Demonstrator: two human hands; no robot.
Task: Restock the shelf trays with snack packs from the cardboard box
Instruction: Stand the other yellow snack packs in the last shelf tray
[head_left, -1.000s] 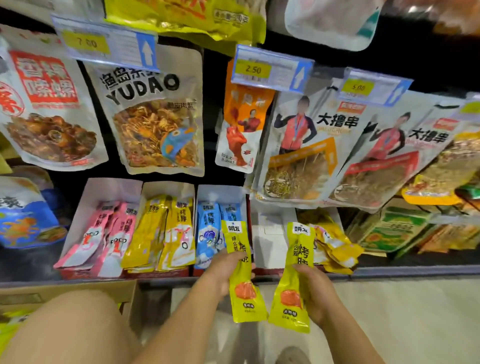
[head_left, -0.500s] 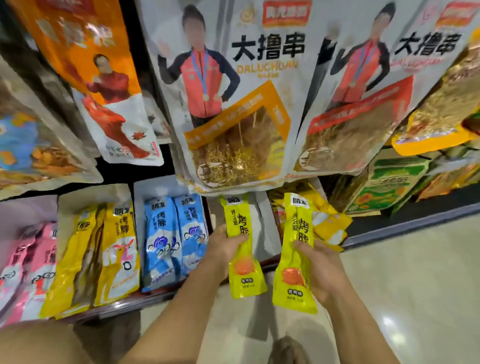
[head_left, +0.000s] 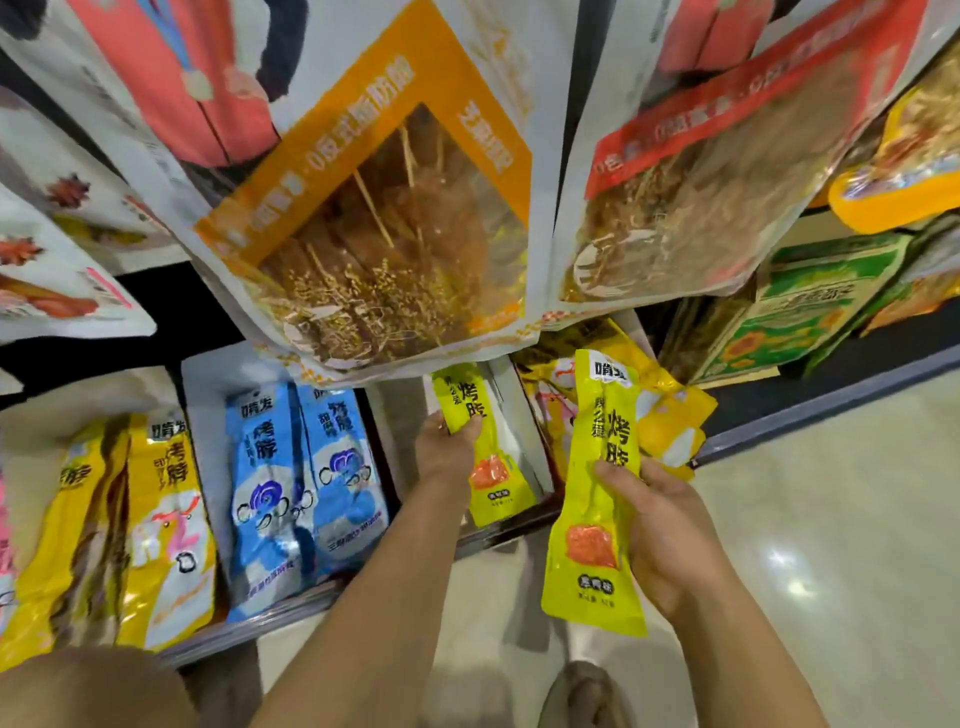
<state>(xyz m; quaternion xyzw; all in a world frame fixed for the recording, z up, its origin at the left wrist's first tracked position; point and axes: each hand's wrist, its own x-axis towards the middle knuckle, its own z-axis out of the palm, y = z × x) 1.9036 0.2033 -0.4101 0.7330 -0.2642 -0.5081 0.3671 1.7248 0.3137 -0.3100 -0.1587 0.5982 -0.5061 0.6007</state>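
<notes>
My left hand (head_left: 448, 453) grips a lime-yellow snack pack (head_left: 480, 447) by its upper half and holds it inside a white shelf tray (head_left: 524, 441); the pack's top is hidden under a big hanging bag. My right hand (head_left: 662, 525) holds a second lime-yellow pack (head_left: 597, 499) upright in front of the shelf, thumb across its middle. Behind it lie several orange-yellow packs (head_left: 670, 415) in the tray to the right. The cardboard box is out of view.
Trays to the left hold blue packs (head_left: 306, 483) and yellow packs (head_left: 166, 525). Large hanging snack bags (head_left: 384, 208) overhang the trays from above. A green carton (head_left: 800, 312) stands at the right. Pale glossy floor (head_left: 831, 519) lies below the shelf edge; my shoe (head_left: 587, 696) shows at the bottom.
The camera has moved closer to the shelf. My left hand has pushed its pack forward into the white tray, under the hanging bag. My right hand still holds its pack upright.
</notes>
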